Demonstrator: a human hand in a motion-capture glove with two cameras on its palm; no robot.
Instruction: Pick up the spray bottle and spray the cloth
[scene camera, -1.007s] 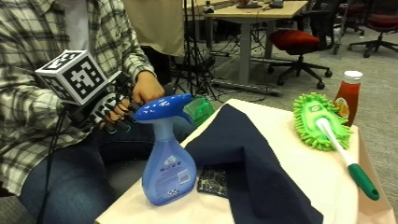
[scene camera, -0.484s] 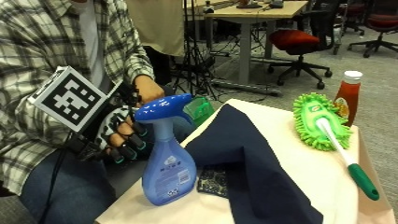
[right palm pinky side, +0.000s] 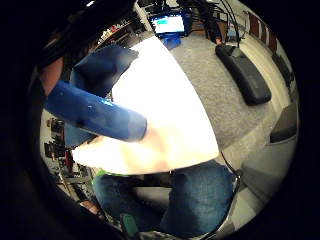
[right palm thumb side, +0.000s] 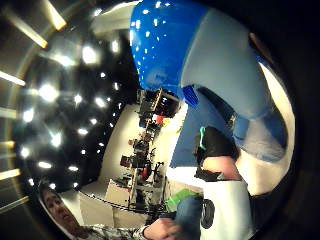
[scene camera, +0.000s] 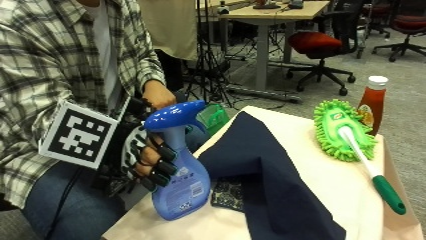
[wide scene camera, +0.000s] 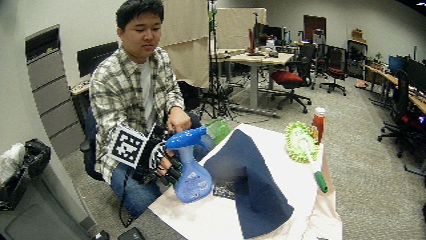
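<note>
Office chairs stand far behind the table (scene camera: 313, 197). On its near left corner stands the spray bottle (scene camera: 176, 172), the gloved right hand (scene camera: 150, 162) curled around its neck, just beside the dark blue cloth (scene camera: 266, 170).

The gloved right hand (scene camera: 148, 161) curls its fingers (scene camera: 163, 167) around something upright.

Upright blue spray bottle (scene camera: 176, 170) at the table edge, beside a draped navy cloth (scene camera: 266, 170).
</note>
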